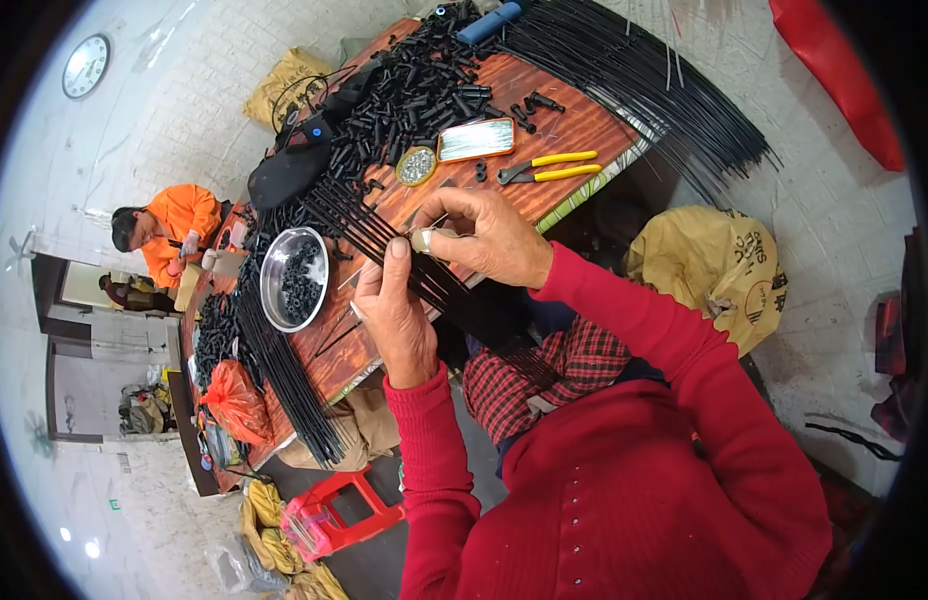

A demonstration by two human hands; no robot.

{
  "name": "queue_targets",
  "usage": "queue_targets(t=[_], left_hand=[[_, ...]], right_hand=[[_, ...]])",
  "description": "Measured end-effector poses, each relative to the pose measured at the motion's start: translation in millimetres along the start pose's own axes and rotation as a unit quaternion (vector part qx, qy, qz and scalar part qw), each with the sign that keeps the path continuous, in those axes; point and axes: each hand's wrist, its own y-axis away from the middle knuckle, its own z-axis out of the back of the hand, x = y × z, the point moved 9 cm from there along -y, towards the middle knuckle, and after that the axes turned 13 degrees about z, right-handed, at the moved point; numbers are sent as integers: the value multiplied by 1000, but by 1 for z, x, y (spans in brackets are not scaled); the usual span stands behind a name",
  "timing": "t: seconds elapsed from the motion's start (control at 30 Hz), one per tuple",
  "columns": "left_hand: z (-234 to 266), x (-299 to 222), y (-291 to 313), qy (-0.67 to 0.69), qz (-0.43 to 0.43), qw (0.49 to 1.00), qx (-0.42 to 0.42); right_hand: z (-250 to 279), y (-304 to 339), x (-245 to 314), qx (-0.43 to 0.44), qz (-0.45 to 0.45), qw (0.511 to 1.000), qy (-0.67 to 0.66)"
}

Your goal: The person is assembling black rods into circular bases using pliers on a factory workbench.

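My left hand [396, 325] is closed, thumb up, close beside a row of thin black rods [359, 222]. What its fingers hold is hidden. Just to the right, my right hand [494, 240] pinches something thin near the left thumb tip, too small to make out. A pale wrap covers one of its fingertips. The rods run from the table down to my lap, passing beneath both hands, over a red-and-black checked cloth [499, 390]. Left of my hands stands a round metal bowl [320, 296] of small black rings.
On the wooden table [544, 90] lie yellow-handled pliers [549, 167], a tin of thin silvery pieces [476, 140], a dish of small metal parts [416, 166] and piled black fittings [404, 105]. More black rods [289, 375] lie left. A red stool [339, 515] stands below; a person in orange [184, 220] sits beyond.
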Motion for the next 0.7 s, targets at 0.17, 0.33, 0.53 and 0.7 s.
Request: queue_targets(t=[0.17,0.33,0.53,0.7], left_hand=[[-8,5,-2,78,31,996,3],[-8,12,-1,120,30,992,8],[-8,5,4,98,-16,995,-17],[-4,17,-4,122,17,992,-19]], right_hand=[[2,1,-2,-37,9,999,13],[3,2,8,-44,35,998,35],[-2,6,12,-54,33,995,74],[5,5,13,-79,88,986,114]])
